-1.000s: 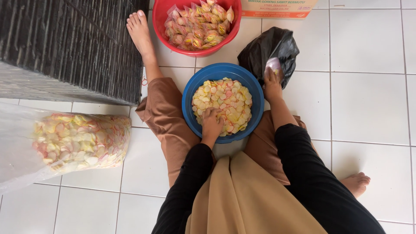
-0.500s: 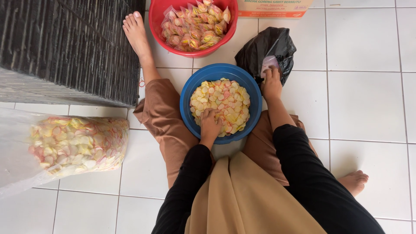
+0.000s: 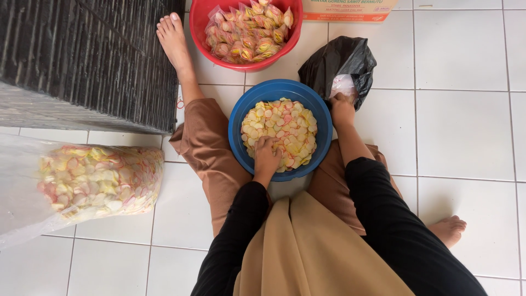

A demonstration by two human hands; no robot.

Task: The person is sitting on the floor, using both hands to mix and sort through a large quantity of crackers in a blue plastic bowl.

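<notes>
Left hand (image 3: pixel 267 155) fingers curled down into crackers (image 3: pixel 280 131) at near edge of blue basin (image 3: pixel 241 118); right hand (image 3: pixel 342 108) reaches past basin's right rim into black bag (image 3: pixel 339 63), fingers hidden, can't tell grip

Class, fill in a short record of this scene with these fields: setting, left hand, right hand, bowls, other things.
setting: person seated on a white tiled floor
left hand: left hand in the loose crackers
right hand: right hand at the mouth of the black plastic bag
bowls: blue bowl between the legs; red bowl holds small filled packets
other things: large clear bag of crackers, cardboard box
</notes>
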